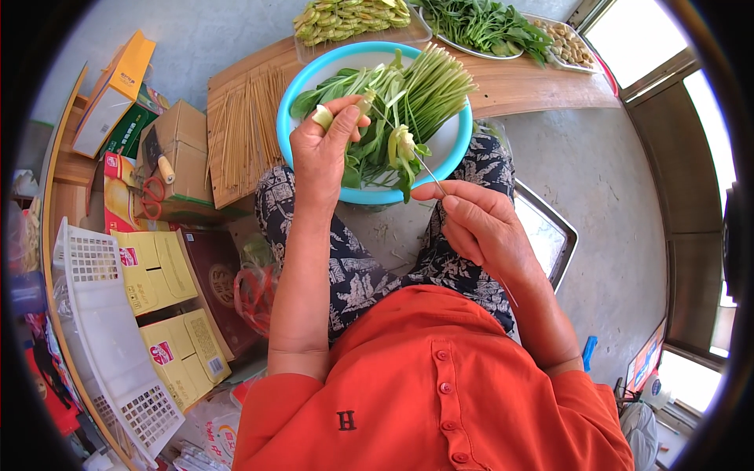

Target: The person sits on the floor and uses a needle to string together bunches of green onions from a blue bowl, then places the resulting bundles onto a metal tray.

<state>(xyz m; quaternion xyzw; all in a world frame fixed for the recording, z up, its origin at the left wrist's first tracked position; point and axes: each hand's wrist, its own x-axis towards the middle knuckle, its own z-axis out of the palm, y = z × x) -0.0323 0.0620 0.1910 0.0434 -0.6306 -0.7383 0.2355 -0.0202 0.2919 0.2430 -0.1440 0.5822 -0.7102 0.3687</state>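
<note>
Between the thumb and fingers of my right hand [480, 221] is a thin skewer [435, 175], slanting up and left. A pale leafy green [402, 146] is threaded on it, its leaves hanging down. My left hand [327, 138] pinches a small green stem piece [366, 101] at the skewer's far end. Another pale piece [322, 116] shows at the left fingers. Below both hands, a white basin with a turquoise rim [284, 129] holds loose leafy greens [330, 88]. A bundle of trimmed green stalks [439, 88] lies at its right.
Bare bamboo skewers [250, 126] lie on the wooden board [500, 94] left of the basin. Behind it stand a tray of skewered green slices [353, 22], a plate of greens [483, 29] and a tray of small tan pieces [562, 44]. Red scissors [153, 197] rest by a cardboard box [179, 153].
</note>
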